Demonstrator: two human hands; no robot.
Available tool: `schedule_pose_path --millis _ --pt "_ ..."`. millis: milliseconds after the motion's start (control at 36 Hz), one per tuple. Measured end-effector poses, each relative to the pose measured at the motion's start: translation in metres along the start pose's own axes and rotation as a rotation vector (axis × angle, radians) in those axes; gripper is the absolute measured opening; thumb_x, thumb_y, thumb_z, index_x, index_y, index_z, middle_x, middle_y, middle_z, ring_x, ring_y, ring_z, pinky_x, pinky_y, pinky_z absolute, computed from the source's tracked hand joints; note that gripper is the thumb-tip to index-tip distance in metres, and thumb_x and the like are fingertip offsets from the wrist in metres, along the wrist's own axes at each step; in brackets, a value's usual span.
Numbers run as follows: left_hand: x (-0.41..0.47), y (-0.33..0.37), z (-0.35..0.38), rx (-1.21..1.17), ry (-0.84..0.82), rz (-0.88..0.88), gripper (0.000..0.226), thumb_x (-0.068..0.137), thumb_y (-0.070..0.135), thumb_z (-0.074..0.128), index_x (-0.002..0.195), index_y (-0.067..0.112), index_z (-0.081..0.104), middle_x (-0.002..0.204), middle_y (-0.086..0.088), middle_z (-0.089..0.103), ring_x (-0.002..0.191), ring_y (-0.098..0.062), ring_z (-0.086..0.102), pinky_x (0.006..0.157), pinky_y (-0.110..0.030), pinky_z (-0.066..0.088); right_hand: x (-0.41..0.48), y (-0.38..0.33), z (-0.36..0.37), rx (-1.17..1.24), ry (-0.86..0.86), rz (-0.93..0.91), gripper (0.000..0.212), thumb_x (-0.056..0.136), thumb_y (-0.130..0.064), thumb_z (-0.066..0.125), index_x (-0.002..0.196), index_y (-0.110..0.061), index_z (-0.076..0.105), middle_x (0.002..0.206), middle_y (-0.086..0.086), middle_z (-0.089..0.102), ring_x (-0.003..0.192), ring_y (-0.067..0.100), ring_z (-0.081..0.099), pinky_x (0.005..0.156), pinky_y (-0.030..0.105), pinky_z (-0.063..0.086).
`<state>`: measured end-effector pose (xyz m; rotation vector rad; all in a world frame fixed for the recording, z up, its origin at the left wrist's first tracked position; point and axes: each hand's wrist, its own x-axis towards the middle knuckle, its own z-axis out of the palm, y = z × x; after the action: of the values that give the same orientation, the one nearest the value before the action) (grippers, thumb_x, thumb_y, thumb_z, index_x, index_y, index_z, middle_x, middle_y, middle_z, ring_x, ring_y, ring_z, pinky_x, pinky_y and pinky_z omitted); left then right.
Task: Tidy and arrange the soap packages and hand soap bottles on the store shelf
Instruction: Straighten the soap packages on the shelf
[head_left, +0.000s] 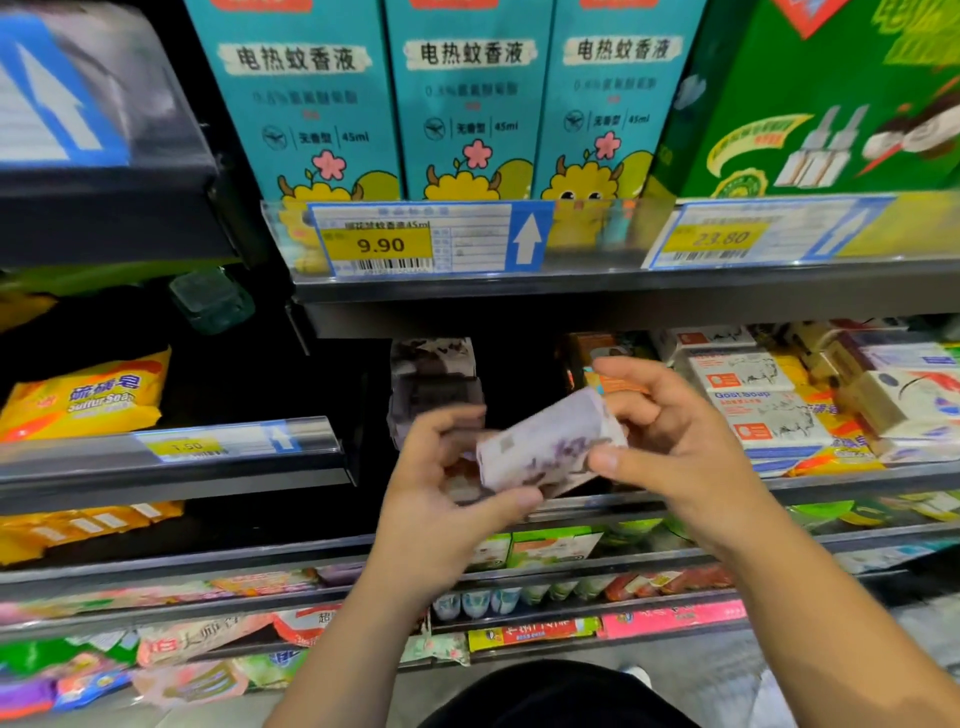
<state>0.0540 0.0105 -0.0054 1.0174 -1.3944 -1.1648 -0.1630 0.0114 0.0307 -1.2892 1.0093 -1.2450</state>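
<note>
In front of the soap shelf (857, 479), both grips are clamped on one purple-print soap pack (545, 441): left hand (441, 499) at its lower end, right hand (675, 447) pinching the upper end. Looks like the straightening step to me. Next it probably needs squaring up and sliding onto the matching stack (436, 384) behind.

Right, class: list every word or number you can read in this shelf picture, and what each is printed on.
"电热蚊香液" and "45ml": teal boxes.
"9.90": middle price tag.
"23.80": right price tag.
"1.50": left price tag.
"Sulfur Soap": yellow pack.
"Goat Soap": white box.
Held lilac package: print too blurred to read.
</note>
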Motion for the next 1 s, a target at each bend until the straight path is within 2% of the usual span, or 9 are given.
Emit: schedule_pose_path --millis 139,250,389,472,583,694,861,917,1000 --pt "0.008 0.012 0.004 -0.214 0.070 -0.052 0.062 0.063 0.018 0.087 0.116 0.017 0.055 0.093 -0.004 0.073 0.090 -0.020 0.071 0.072 -0.034 0.059 0.002 0.003 -0.001 -0.041 -0.003 0.105 0.063 0.071 -0.032 0.083 0.128 -0.024 0.059 0.099 0.017 0.072 0.089 0.024 0.067 0.083 0.030 0.055" --pt "0.005 0.012 0.007 -0.190 0.089 -0.323 0.015 0.088 0.022 0.071 0.097 0.012 0.064 0.071 -0.002 0.070 0.061 -0.019 0.066 0.046 -0.029 0.048 0.000 0.009 0.005 -0.222 -0.008 0.264 0.044 0.076 -0.059 0.069 0.113 -0.035 0.068 0.097 0.026 0.066 0.081 0.026 0.065 0.079 0.035 0.047" --pt "0.004 0.001 0.003 -0.058 -0.035 -0.553 0.025 0.099 0.030 0.057 0.088 0.008 0.063 0.057 -0.012 0.061 0.048 -0.027 0.056 0.039 -0.024 0.038 -0.006 0.018 0.005 -0.305 -0.032 0.394 0.035 0.094 -0.041 0.061 0.097 -0.008 0.074 0.077 0.026 0.065 0.062 0.023 0.058 0.054 0.018 0.041" --pt "0.005 0.004 0.003 -0.054 -0.061 -0.528 0.026 0.099 0.030 0.057 0.095 0.005 0.066 0.067 -0.016 0.064 0.053 -0.027 0.061 0.042 -0.025 0.047 -0.006 0.015 0.002 -0.299 -0.037 0.372 0.022 0.094 -0.037 0.061 0.101 -0.022 0.076 0.084 0.016 0.069 0.068 0.017 0.061 0.060 0.023 0.043" --pt "0.011 0.018 0.001 -0.159 -0.080 -0.390 0.018 0.095 0.025 0.059 0.100 0.009 0.067 0.073 -0.007 0.066 0.064 -0.018 0.067 0.056 -0.028 0.058 -0.002 0.009 -0.006 -0.320 -0.109 0.235 0.042 0.090 -0.046 0.068 0.130 -0.036 0.061 0.105 0.027 0.064 0.096 0.036 0.062 0.089 0.044 0.050" --pt "0.016 0.029 -0.001 -0.240 -0.092 -0.239 0.041 0.079 0.022 0.065 0.118 0.011 0.062 0.078 -0.005 0.073 0.076 -0.021 0.071 0.068 -0.026 0.059 0.002 -0.001 -0.007 -0.300 -0.069 0.064 0.046 0.088 -0.013 0.067 0.130 -0.029 0.058 0.106 -0.003 0.070 0.100 -0.001 0.064 0.086 0.011 0.045" --pt "0.013 0.022 -0.010 0.107 -0.111 0.218 0.034 0.088 0.024 0.073 0.115 0.045 0.067 0.119 0.010 0.063 0.111 -0.007 0.064 0.090 -0.023 0.053 0.003 -0.006 -0.020 -0.125 -0.222 -0.013 0.043 0.077 -0.042 0.081 0.114 -0.024 0.071 0.135 0.003 0.062 0.123 0.021 0.060 0.092 0.028 0.051" --pt "0.012 0.014 -0.013 0.295 -0.139 0.429 0.033 0.089 0.021 0.068 0.121 0.031 0.065 0.126 0.011 0.059 0.122 -0.013 0.058 0.099 -0.025 0.048 0.005 -0.008 -0.021 -0.098 -0.252 0.061 0.040 0.075 -0.056 0.078 0.101 -0.027 0.073 0.128 0.000 0.065 0.117 0.017 0.063 0.087 0.025 0.051" --pt "0.011 0.009 -0.011 0.435 -0.195 0.587 0.028 0.091 0.018 0.066 0.119 0.019 0.065 0.129 0.002 0.059 0.130 -0.018 0.053 0.106 -0.032 0.044 0.013 -0.005 -0.019 -0.211 -0.318 0.093 0.027 0.076 -0.033 0.077 0.097 -0.022 0.065 0.093 -0.013 0.065 0.087 0.007 0.059 0.075 0.020 0.046"
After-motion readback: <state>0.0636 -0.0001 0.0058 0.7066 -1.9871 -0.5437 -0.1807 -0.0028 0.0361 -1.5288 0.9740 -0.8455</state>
